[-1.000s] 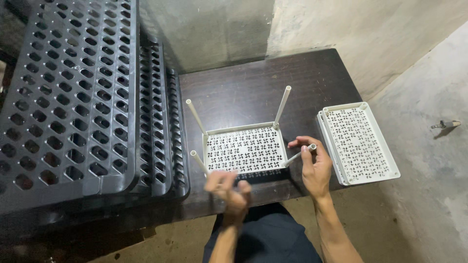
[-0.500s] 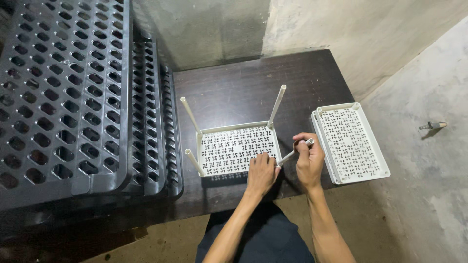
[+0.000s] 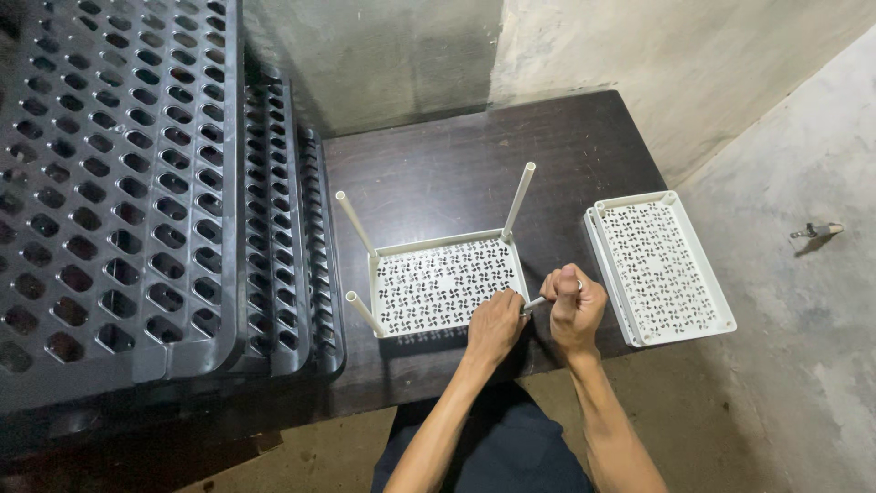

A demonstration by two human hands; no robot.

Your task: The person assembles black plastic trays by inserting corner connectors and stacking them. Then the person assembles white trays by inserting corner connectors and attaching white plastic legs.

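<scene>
1. The right hand (image 3: 573,310) was closed in a fist round a thin cream plastic peg (image 3: 537,302) at the near right corner of the cream perforated plastic tray (image 3: 445,285).
2. The left hand (image 3: 495,325) pressed down on that corner, fingers curled over its rim.
3. The tray lay on the dark wooden bench (image 3: 456,173), three pegs standing up; it looked light, stiff, best gripped at the rim.
4. Stacked cream perforated trays (image 3: 659,267) lay right; dark grey perforated plastic panels (image 3: 137,192) left.
</scene>
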